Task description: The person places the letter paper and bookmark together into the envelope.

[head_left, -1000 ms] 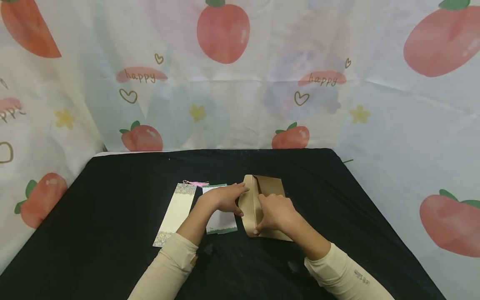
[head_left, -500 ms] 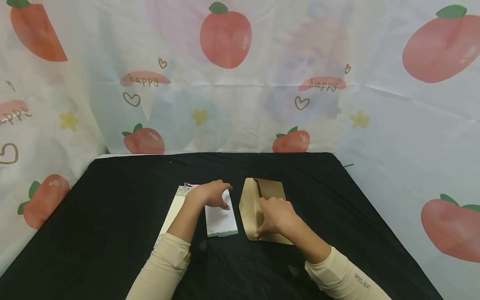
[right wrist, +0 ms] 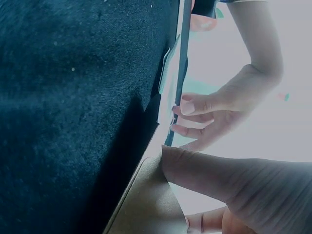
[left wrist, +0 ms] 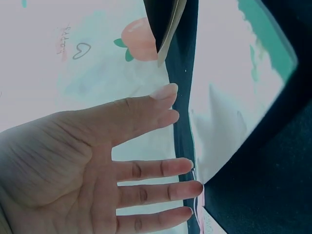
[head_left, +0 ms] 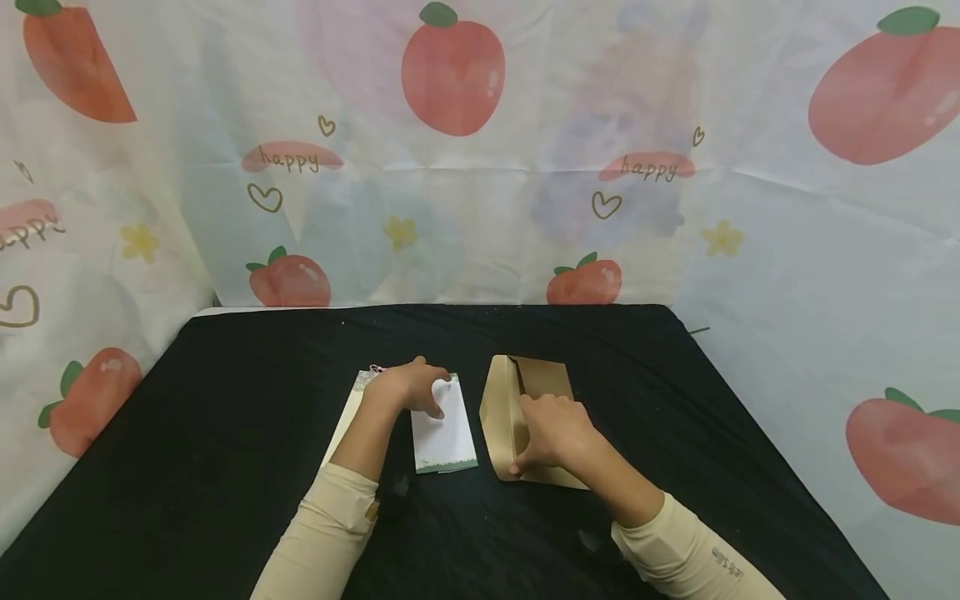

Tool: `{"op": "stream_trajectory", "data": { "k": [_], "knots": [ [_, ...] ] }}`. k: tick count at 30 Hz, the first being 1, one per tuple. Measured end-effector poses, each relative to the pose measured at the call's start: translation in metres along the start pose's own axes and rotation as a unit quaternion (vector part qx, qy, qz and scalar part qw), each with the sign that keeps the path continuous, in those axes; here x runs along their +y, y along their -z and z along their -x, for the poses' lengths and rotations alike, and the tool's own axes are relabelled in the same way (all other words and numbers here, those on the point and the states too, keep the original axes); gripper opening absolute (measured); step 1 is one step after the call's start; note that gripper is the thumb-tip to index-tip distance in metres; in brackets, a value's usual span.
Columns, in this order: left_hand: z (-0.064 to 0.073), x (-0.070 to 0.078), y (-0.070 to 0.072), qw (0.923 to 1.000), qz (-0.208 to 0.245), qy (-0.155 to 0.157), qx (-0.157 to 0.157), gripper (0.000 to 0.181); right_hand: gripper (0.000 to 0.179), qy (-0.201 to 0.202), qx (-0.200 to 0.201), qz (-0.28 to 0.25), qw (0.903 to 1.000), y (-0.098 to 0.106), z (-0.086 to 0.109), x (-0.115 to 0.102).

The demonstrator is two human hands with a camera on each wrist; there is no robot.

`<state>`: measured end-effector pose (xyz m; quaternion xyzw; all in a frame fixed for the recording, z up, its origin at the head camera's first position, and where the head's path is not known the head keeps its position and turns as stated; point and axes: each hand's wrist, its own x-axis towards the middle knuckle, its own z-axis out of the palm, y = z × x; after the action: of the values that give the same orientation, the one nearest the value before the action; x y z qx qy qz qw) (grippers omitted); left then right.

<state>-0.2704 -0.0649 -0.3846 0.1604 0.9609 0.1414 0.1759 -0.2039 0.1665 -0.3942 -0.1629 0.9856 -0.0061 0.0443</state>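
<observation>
A gold envelope (head_left: pixel 497 410) lies with its pointed flap turned out to the left. My right hand (head_left: pixel 558 429) grips it by the opening, thumb at the flap's fold and fingers bent over the edge; in the right wrist view the thumb covers part of the gold paper (right wrist: pixel 146 202). My left hand (head_left: pixel 408 387) hovers over a white card with green-patterned edges (head_left: pixel 447 442), fingers spread and holding nothing. The left wrist view shows its bare palm (left wrist: pixel 63 165) beside the card (left wrist: pixel 224 107). Under the left forearm lies a cream bookmark (head_left: pixel 343 423), partly hidden.
A black cloth (head_left: pixel 240 433) covers the table. Part of a tassel (head_left: pixel 377 367) shows at the bookmark's top. Behind and at the sides hangs a white backdrop (head_left: pixel 480 217) printed with fruit.
My left hand has left the envelope's flap and moved left over the white card, hiding more of the bookmark and tassel. My right hand stays at the envelope. The view has tilted slightly.
</observation>
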Motion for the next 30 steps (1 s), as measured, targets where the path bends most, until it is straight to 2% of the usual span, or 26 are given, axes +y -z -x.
{"op": "stream_trajectory", "data": {
  "k": [4, 8, 19, 23, 30],
  "knots": [
    [0.0, -0.003, -0.001, 0.9998, 0.007, 0.019, -0.007, 0.066, 0.077, -0.001, -0.001, 0.001, 1.0, 0.001, 0.0, 0.0],
    [-0.002, -0.003, -0.004, 0.9987, 0.02, 0.047, -0.002, 0.072, 0.077, -0.002, -0.001, 0.001, 1.0, 0.001, -0.001, 0.0],
    [-0.009, -0.001, -0.011, 0.9936, 0.02, 0.11, 0.009, 0.105, 0.079, -0.006, -0.002, 0.003, 1.0, 0.0, -0.002, -0.001],
    [-0.01, 0.0, -0.013, 0.9925, 0.019, 0.121, 0.011, 0.114, 0.079, -0.006, -0.002, 0.006, 1.0, -0.001, -0.001, -0.001],
    [-0.009, 0.002, -0.014, 0.9933, -0.012, 0.115, 0.003, 0.113, 0.079, -0.008, -0.005, 0.003, 1.0, -0.002, -0.001, -0.001]
  ]
}}
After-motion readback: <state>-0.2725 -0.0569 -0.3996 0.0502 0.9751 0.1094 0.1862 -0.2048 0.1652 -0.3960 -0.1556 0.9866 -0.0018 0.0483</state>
